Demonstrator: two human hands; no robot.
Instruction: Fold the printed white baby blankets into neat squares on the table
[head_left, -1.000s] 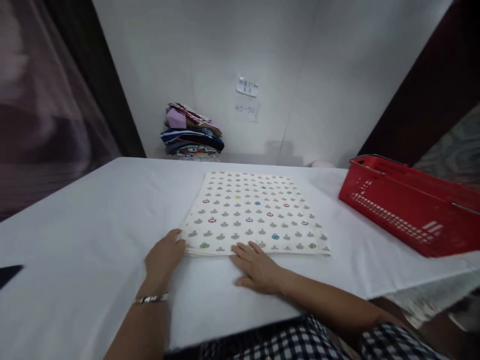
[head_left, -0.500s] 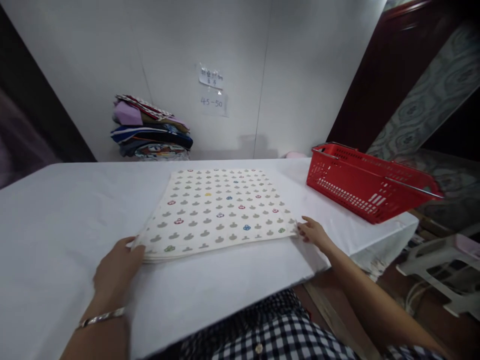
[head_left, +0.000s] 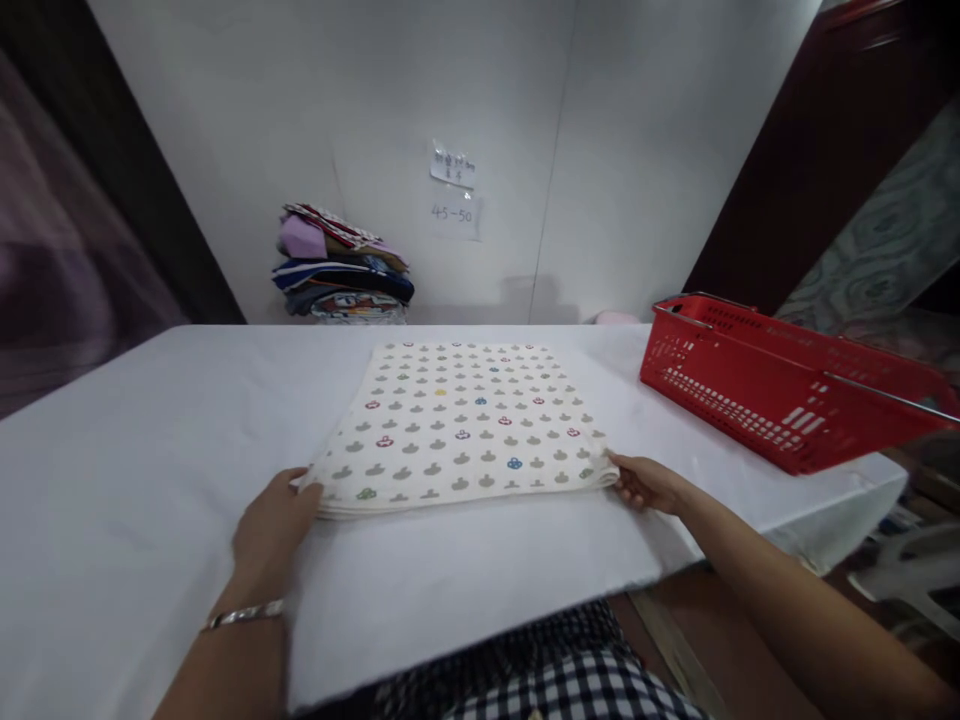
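A folded cream cloth (head_left: pixel 465 425) printed with small grey and coloured shapes lies flat on the white table (head_left: pixel 135 440). My left hand (head_left: pixel 271 532), with a metal bangle on the wrist, grips the cloth's near left corner, fingers curled round the edge. At the near right corner my right hand (head_left: pixel 646 482) pinches the layered edge. The fingertips of both hands are tucked under the cloth.
A red plastic basket (head_left: pixel 780 385) stands on the table's right end, near the edge. A pile of folded clothes (head_left: pixel 341 265) sits at the back against the white wall, under a paper note (head_left: pixel 454 190). A dark curtain hangs on the left.
My right hand slid from the middle of the cloth's near edge to its right corner. The left hand stayed at the left corner. The view swung about.
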